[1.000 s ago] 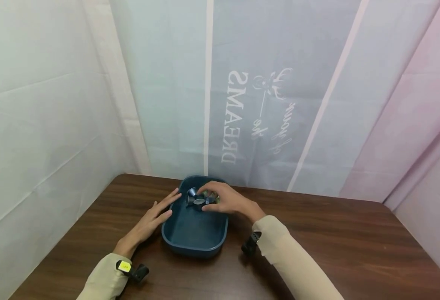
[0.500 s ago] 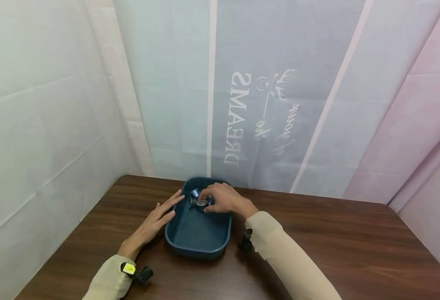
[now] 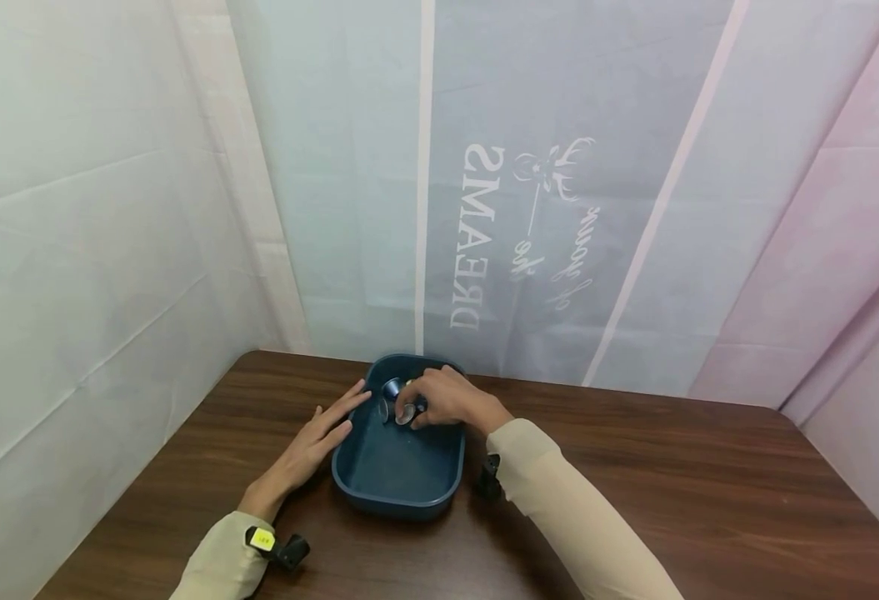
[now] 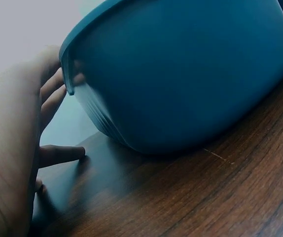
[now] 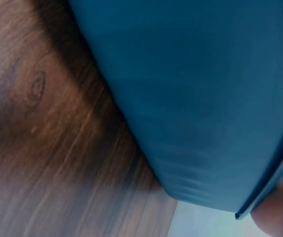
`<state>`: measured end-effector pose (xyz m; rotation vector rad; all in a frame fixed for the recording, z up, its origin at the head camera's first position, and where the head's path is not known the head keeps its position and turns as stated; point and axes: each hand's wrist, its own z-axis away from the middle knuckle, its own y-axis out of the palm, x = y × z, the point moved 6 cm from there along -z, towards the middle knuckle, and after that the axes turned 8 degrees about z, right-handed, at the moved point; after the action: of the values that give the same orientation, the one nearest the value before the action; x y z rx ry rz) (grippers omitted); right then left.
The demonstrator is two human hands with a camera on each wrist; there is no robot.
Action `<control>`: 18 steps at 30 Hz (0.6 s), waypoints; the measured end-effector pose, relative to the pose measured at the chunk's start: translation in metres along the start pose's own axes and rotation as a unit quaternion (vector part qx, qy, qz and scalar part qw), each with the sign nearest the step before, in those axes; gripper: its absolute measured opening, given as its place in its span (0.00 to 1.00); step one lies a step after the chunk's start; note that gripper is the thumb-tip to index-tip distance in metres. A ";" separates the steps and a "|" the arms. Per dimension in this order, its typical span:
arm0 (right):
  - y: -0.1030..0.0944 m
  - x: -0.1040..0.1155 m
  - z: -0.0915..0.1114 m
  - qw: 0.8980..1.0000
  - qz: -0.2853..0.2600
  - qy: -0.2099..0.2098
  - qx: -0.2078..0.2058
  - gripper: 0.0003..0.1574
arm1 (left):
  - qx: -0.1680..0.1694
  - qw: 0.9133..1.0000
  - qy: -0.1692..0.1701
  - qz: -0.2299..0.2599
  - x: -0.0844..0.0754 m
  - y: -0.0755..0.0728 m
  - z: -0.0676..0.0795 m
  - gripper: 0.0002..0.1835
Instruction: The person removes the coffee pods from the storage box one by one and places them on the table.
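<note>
A deep blue plastic tub [image 3: 402, 492] stands on the table. At its far end lie several small flared pieces with round silver faces that look like coffee capsules, among them a shiny blue one [image 3: 392, 388]. My right hand [image 3: 450, 397] reaches in over the right rim, thumb and fingers bent around one silver-faced capsule [image 3: 407, 414]. It partly covers the other capsules. My left hand [image 3: 306, 446] lies along the tub's left side, fingers extended, fingertips at the rim. In the left wrist view the fingers [image 4: 53, 101] touch the tub's outer side below the rim.
The brown wood-grain table [image 3: 649, 492] extends to both sides of the tub. A printed curtain [image 3: 364, 208] hangs right behind the table's far edge, with pale cloth [image 3: 87, 250] at the left. Each wrist wears a small black camera [image 3: 292, 551].
My right hand has come down closer over the capsules, and its fingers have drawn in around one, which now tilts. My left hand keeps its place at the rim.
</note>
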<state>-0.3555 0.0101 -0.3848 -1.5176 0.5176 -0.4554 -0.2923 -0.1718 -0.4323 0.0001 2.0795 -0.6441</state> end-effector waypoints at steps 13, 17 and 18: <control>0.003 0.001 -0.002 0.999 -0.018 -0.018 0.024 0.16 | -0.002 1.000 0.004 -0.003 0.002 0.000 0.001 0.26; 0.004 0.001 -0.004 0.999 -0.023 -0.032 0.029 0.17 | -0.002 1.000 0.002 -0.004 0.001 0.000 0.000 0.26; 0.004 0.001 -0.004 0.999 -0.025 -0.035 0.031 0.17 | -0.002 1.000 0.001 -0.005 0.001 0.000 0.000 0.26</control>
<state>-0.3569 0.0059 -0.3885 -1.4851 0.4083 -0.4523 -0.2927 -0.1719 -0.4333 -0.0120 2.0833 -0.6464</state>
